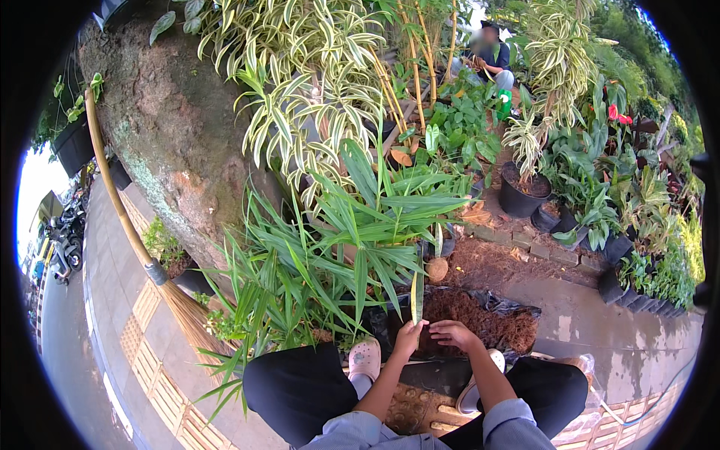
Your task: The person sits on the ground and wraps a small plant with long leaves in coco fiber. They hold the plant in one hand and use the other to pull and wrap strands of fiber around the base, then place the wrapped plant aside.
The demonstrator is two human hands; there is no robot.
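My left hand [409,338] grips the lower end of an upright, yellow-edged leaf [417,295] that looks like a snake plant leaf. Just to its right is my right hand [455,336], its fingers stretched towards the left one and apparently holding nothing. Beneath both hands lies a black plastic sheet [500,304] with loose brown fibrous planting material [514,329] heaped on it. Whatever roots or base the leaf has are hidden by my fingers. Beyond the heap sits a round brown fibrous ball [437,269].
A leafy green plant [360,225] spreads close on the left. A broom [163,281] leans on a large trunk or rock [174,124]. Potted plants [526,194] line the right. A person [492,59] sits at the back. Clear plastic [582,374] lies by my right knee.
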